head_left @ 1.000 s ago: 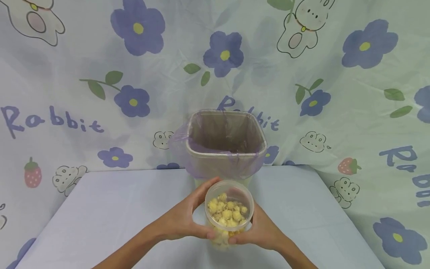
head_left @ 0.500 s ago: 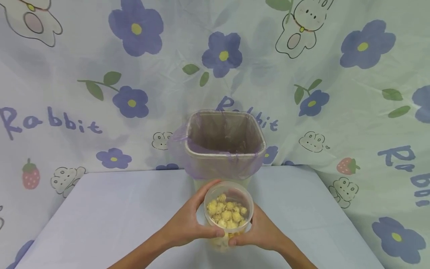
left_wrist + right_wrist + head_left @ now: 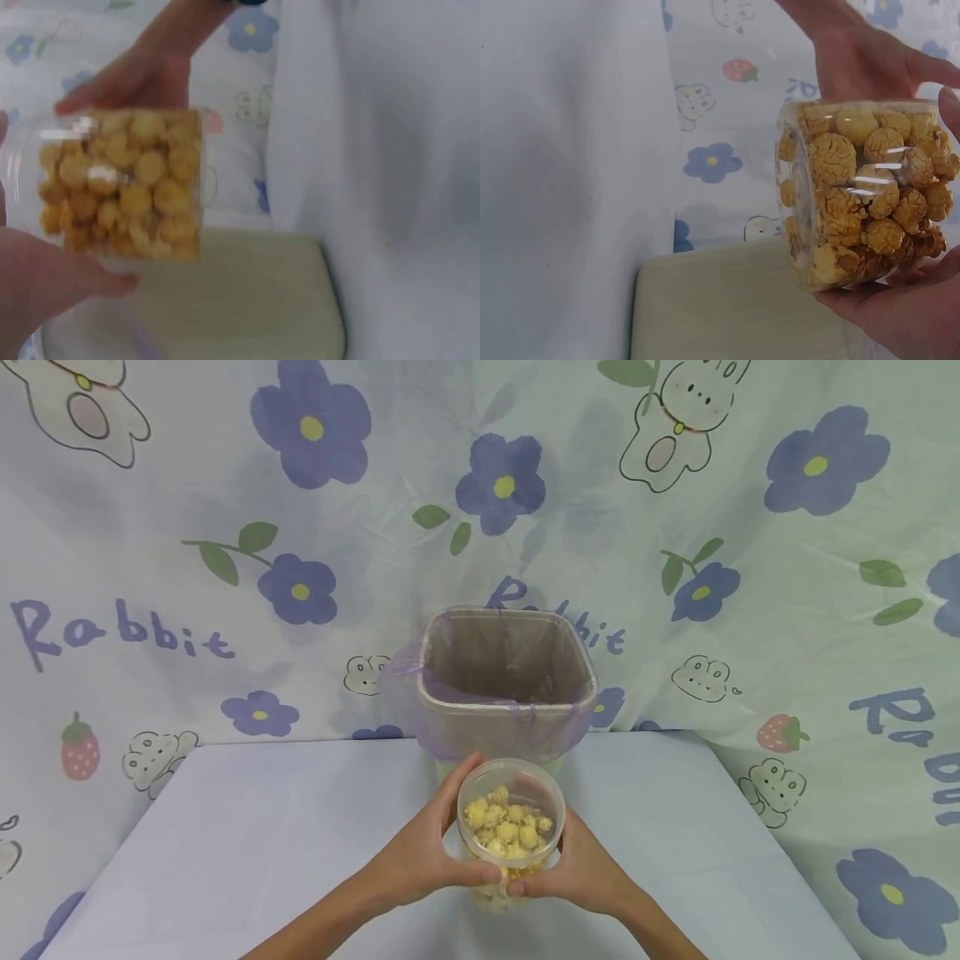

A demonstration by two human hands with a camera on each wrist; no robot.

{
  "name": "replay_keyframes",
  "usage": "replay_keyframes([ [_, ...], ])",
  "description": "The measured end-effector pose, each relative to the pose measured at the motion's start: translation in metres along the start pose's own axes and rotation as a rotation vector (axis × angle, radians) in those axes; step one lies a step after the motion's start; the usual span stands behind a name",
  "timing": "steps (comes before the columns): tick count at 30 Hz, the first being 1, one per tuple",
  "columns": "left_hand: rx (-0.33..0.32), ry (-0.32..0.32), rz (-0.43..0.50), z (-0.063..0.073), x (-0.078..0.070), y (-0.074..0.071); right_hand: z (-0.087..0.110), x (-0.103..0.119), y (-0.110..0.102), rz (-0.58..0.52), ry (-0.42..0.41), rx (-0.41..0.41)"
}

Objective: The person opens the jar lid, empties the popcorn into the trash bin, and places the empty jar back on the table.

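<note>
A clear round plastic jar point(image 3: 512, 763) of yellow popcorn balls point(image 3: 507, 833) is held between both hands above the table, its round top facing the head camera. My left hand point(image 3: 420, 857) grips the jar's left side, thumb across the near face. On the opposite side my right hand point(image 3: 588, 870) grips it the same way, the two thumb tips close together. Both wrist views show the jar's wall packed with popcorn point(image 3: 135, 180) and its base lifted clear of the table. Most of the right fingers are hidden behind the jar in the head view.
Behind the jar stands a square-mouthed bin point(image 3: 510, 727), a thin purple bag draped over its rim. A white cloth point(image 3: 262, 835) covers the table. Along the back and sides hangs a curtain point(image 3: 390, 468) printed with flowers and rabbits.
The left thumb has slid inward toward the right thumb. Slightly higher in the head view than half a second ago, the jar stays gripped by both hands.
</note>
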State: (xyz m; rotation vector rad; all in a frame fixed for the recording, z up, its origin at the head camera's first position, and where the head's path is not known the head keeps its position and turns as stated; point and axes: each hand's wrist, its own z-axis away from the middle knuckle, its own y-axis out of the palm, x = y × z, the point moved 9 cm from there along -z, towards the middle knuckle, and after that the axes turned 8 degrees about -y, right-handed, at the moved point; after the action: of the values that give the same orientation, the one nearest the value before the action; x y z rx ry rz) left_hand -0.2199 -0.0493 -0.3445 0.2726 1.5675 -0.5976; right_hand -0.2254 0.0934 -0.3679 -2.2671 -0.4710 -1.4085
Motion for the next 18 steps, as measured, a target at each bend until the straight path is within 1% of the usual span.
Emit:
replay_keyframes([
  [2, 0.094, 0.03, 0.005, -0.003, 0.0, 0.0, 0.001, 0.001, 0.001, -0.024, -0.011, 0.016],
  [4, 0.153, 0.066, -0.001, -0.004, -0.001, -0.001, 0.002, 0.003, 0.002, -0.049, -0.048, 0.039],
  [8, 0.207, 0.107, 0.009, -0.008, -0.003, -0.003, 0.003, 0.007, 0.005, -0.092, -0.079, 0.074],
  [12, 0.268, 0.137, 0.028, -0.011, -0.007, 0.002, 0.002, 0.009, 0.009, -0.133, -0.077, 0.112],
  [15, 0.284, 0.143, 0.038, -0.012, -0.009, 0.005, 0.003, 0.01, 0.01, -0.15, -0.076, 0.126],
  [18, 0.238, 0.143, 0.044, -0.012, -0.011, 0.006, 0.003, 0.01, 0.008, -0.13, -0.089, 0.118],
])
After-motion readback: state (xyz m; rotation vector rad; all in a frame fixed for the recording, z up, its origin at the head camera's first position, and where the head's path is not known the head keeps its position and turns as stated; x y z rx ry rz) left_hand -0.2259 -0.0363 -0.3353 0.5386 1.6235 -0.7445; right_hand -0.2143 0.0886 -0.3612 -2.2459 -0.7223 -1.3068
